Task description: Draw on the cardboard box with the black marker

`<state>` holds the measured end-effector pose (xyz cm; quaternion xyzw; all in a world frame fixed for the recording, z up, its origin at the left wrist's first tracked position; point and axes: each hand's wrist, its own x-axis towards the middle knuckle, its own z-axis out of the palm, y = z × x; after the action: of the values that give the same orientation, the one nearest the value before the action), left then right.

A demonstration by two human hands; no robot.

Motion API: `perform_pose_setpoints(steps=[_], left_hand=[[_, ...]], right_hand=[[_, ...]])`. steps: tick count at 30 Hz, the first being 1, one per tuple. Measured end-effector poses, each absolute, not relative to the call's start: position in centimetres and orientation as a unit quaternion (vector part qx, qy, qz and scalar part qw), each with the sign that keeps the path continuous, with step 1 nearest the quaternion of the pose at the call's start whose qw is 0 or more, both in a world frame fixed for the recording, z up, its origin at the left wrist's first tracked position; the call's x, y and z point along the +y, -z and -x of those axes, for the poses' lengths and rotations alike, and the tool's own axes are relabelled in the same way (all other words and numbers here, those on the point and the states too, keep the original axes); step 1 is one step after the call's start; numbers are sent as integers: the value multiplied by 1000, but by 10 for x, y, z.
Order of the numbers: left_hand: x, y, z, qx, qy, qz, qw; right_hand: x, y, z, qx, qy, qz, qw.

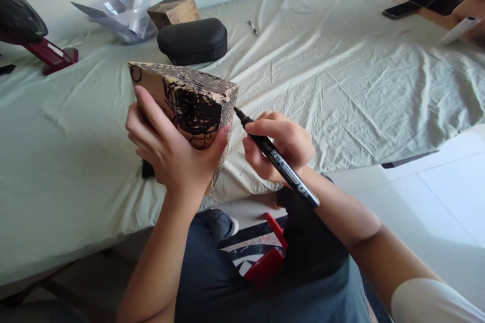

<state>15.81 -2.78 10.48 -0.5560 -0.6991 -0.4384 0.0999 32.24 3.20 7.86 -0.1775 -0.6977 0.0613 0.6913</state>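
Note:
My left hand grips a brown cardboard box, thumb on the near side and fingers over its left face. The box is tilted above the cloth, its faces scribbled with black marks, loops and a dense black patch. In my right hand is a black marker pen with white lettering, pinched between thumb and fingers. Its uncapped tip points up and left, close to the box's right edge; whether it touches I cannot tell. The box's underside is hidden.
A pale green wrinkled cloth covers the table. Behind the box are a black zip case, another cardboard box and a clear plastic basket. A small pen lies farther back, and a phone at the far right.

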Motion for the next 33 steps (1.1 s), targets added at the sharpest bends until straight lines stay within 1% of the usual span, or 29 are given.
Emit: perform_pose_setpoints(steps=[3,7,9,11,13,16,20,26,33], left_hand=[[-28,-102,-152,-676,454,569,117],[-33,-89,-151,-651,473,578,133],[-34,-78,-151,-660,468,563,168],[-32,-65,-150,-671,455,548,205],[-30,-53,-148,-674,440,551,219],[-27,-44,-145,-670,439,560,211],[-28,-45,-146,-660,442,571,209],[-29,-48,-152,-686,430,563,165],[-28,-46,-153,-689,434,550,184]], right_hand=[[29,-86,-325,-711,-63,160,682],[34,-87,-324,-711,-59,67,697],[38,-81,-323,-733,-50,83,673],[42,-71,-323,-771,-64,129,621],[44,-63,-324,-797,-79,144,582],[42,-56,-326,-801,-73,133,579],[38,-58,-328,-806,-64,162,566],[39,-61,-326,-781,-66,122,609],[38,-61,-325,-767,-70,106,629]])
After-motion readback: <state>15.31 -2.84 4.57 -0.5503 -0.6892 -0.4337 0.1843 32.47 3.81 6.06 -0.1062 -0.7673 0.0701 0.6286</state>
